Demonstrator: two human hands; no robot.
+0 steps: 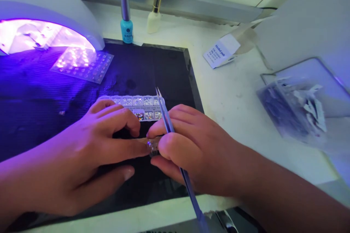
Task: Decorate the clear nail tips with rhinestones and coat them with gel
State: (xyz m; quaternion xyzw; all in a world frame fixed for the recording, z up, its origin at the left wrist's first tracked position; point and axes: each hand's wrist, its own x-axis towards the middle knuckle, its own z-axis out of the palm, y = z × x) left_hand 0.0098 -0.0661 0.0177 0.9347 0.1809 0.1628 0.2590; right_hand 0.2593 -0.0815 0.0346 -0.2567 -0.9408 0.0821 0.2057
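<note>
At lower centre, the left hand point(71, 145) reaches across to the right hand point(191, 149), whose fingers curl around slim steel tweezers point(166, 116). A small glittering rhinestone-studded piece point(153, 147) sits pinched between both hands, just below a clear plastic compartment tray point(131, 107) on a black mat point(153, 69).

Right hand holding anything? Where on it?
Yes: metal tweezers, gripped mid-shaft in the right hand, tips pointing up. Its fingers also close around a rhinestoned nail at a fingertip of the left hand.
</note>
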